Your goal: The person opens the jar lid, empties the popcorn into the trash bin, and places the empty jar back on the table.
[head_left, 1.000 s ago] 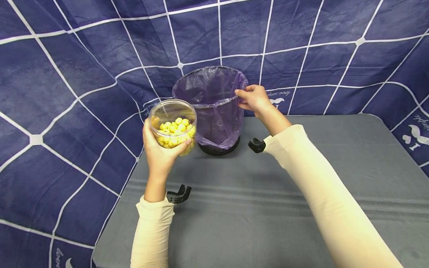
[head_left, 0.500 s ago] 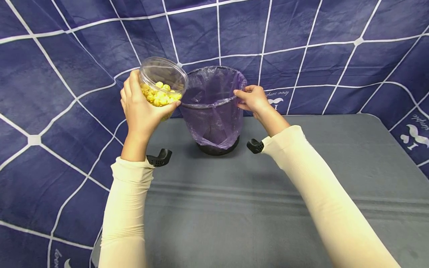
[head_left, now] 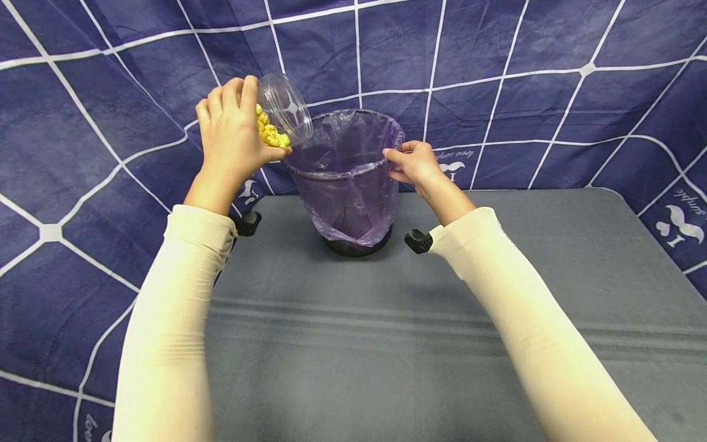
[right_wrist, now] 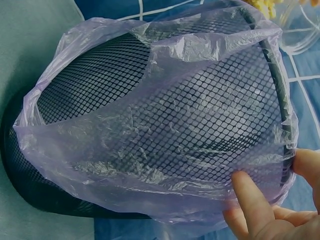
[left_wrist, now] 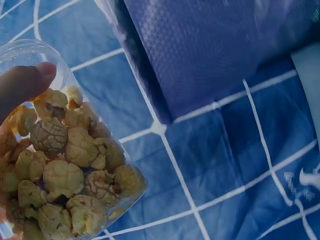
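Right hand point(head_left: 418, 164): fingers pinching purple plastic liner point(head_left: 367, 195) over round black mesh bin point(head_left: 355, 249).
Left hand point(head_left: 229, 130): fingers gripping tilted clear plastic jar point(head_left: 285, 108), yellow popcorn point(head_left: 270, 130) inside, near bin.
Spill risk: possible if jar falls short.

I wore long cream sleeves point(head_left: 530, 325).
Small black attachments point(head_left: 418, 241) jutted out at the cuffs point(head_left: 469, 232), the right one dotted with tiny holes.

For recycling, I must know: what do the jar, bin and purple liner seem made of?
Jar: probably clear, glossy plastic; popcorn shows through. Bin: black mesh, likely metal, by its fine open grid. Liner: thin plastic film, by its shiny, see-through wrinkles.
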Tool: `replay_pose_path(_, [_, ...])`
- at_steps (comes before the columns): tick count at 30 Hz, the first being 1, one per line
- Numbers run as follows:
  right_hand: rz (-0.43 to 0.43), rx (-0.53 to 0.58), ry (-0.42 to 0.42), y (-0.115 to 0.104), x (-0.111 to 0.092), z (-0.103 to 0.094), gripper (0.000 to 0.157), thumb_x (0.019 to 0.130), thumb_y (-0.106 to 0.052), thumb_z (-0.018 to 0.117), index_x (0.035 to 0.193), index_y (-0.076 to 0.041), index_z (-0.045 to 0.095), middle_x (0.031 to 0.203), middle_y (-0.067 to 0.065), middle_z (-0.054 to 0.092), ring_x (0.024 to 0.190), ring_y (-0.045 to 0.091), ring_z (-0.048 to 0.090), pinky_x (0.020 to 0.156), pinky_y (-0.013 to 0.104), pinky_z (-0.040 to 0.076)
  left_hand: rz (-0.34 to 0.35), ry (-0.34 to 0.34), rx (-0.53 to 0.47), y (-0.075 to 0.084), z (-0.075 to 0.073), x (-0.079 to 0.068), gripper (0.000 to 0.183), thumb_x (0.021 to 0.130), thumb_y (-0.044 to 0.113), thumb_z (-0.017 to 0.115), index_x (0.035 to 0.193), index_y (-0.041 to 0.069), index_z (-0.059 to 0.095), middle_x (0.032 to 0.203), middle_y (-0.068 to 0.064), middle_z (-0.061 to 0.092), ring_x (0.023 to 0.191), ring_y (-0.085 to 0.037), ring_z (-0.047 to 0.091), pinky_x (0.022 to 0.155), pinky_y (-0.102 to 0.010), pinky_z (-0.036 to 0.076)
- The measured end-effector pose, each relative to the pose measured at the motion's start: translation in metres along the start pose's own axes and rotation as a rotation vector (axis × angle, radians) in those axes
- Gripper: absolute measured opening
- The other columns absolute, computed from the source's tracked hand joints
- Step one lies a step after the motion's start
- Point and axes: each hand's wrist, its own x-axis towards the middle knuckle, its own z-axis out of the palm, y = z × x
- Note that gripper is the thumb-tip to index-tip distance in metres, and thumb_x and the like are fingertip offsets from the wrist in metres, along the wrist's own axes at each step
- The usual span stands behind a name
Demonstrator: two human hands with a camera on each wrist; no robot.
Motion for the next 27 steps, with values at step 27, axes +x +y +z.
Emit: replay_pose_path(27, [-0.011, 0.006, -0.005, 0.000, -0.001, 0.000, 0.049, 0.086, -0.012, 0.059, 0.126, 0.007, 0.036, 0.123, 0.016, 0.038, 0.105, 0.026, 0.051, 0.071, 0.023, 0.050, 0.602, 0.028, 0.388, 0.014, 0.018, 0.027, 0.066, 0.067, 0.008, 0.069, 0.125, 0.003, 0.037, 0.123, -0.022, 0.039, 0.114, -0.039, 0.033, 0.097, -0.052, 0.019])
